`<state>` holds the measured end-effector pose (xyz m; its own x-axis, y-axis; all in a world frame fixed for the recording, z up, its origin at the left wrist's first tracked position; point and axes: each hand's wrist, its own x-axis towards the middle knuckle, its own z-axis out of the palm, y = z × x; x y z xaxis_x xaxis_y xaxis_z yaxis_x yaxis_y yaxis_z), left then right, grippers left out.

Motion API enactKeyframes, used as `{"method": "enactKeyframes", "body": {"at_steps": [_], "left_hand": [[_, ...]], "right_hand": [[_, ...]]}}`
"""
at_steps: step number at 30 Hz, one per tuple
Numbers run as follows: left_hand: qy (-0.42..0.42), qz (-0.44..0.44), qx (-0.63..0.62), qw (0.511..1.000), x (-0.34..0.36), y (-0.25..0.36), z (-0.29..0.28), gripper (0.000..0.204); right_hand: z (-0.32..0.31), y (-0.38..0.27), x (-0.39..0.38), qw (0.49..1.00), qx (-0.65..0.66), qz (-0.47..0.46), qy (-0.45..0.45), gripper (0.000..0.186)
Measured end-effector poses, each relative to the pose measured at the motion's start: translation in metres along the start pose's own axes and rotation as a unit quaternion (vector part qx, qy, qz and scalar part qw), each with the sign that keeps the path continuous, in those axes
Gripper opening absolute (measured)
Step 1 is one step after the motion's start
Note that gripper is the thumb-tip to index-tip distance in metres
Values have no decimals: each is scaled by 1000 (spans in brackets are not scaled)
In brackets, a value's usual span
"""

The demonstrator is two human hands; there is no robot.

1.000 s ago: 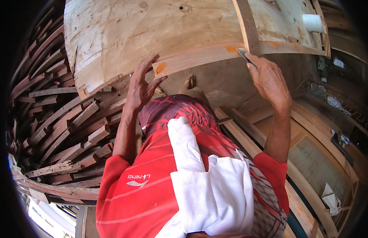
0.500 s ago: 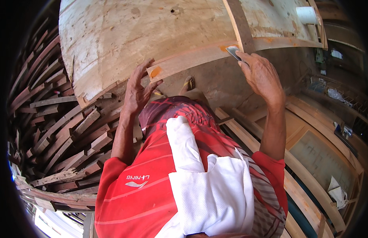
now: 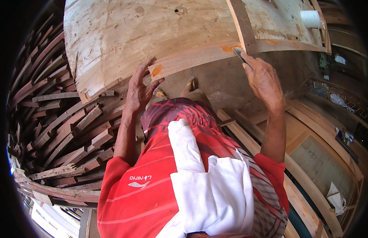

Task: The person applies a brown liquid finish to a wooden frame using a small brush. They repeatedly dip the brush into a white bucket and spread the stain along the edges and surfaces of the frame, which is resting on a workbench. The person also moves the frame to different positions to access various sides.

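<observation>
My right hand point(image 3: 265, 81) grips a putty knife point(image 3: 239, 54), its grey blade against a pale wooden rail point(image 3: 192, 62) near the joint with an upright crosspiece point(image 3: 244, 27). An orange filler patch point(image 3: 228, 48) lies just left of the blade. At the rail's left end, a second orange patch point(image 3: 156, 70) sits beside my left hand point(image 3: 139, 87). That hand is open, thumb and fingers spread around the rail's end; whether it presses on the wood I cannot tell. The rail lies along the near edge of a large stained board point(image 3: 124, 35).
A heap of wood offcuts point(image 3: 69, 131) fills the left side. Wooden frames point(image 3: 303, 198) lean at the right, near a glazed panel point(image 3: 321, 160). A white cylinder point(image 3: 311, 18) rests on the board's far right. My sandalled feet point(image 3: 190, 85) stand below the rail.
The putty knife has moved slightly down and right, its blade now steeper and at the near edge of the right orange patch. My left hand stays by the rail's end.
</observation>
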<state>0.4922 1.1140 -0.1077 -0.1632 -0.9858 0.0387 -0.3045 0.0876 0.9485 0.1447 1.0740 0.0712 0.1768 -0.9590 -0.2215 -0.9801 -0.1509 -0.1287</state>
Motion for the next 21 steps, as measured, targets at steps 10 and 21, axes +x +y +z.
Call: {"method": "enactKeyframes", "body": {"at_steps": [10, 21], "left_hand": [[-16, -16, -25, 999, -1, 0, -2, 71], [3, -8, -21, 1000, 0, -2, 1, 69]], "right_hand": [[11, -12, -23, 999, 32, 23, 22, 37], [-20, -2, -21, 993, 97, -16, -68, 34]]}}
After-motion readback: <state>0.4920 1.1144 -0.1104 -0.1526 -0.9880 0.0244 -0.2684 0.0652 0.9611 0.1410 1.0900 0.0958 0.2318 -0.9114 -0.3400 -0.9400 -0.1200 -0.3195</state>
